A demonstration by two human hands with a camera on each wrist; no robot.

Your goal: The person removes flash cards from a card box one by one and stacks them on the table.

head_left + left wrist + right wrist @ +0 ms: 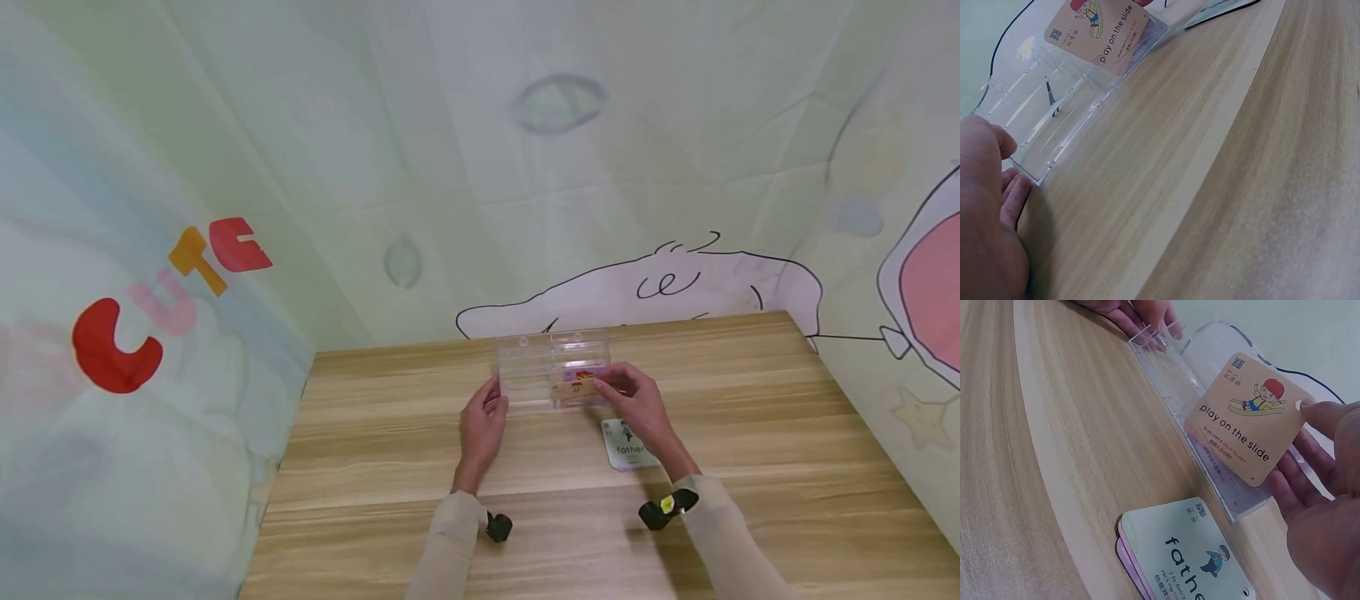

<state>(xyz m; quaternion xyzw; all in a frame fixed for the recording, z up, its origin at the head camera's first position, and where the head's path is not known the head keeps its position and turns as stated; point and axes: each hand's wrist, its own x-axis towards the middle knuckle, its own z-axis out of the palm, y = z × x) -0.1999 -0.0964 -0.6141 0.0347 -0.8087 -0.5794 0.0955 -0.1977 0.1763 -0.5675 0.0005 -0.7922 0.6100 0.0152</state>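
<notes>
While my left hand (482, 425) grips the clear rack (525, 377) by its left end | my right hand (639, 408) pinches the slide card (1241, 422), tilted at the rack's right half | step, I judge: slotting | next calls for: squaring its edge, then lowering

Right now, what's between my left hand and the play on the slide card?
The left half of the clear holder, as the left wrist view shows.

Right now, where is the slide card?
In the head view, the slide card is in the right hand, at the right half of the clear rack, up and left of the father card.
</notes>
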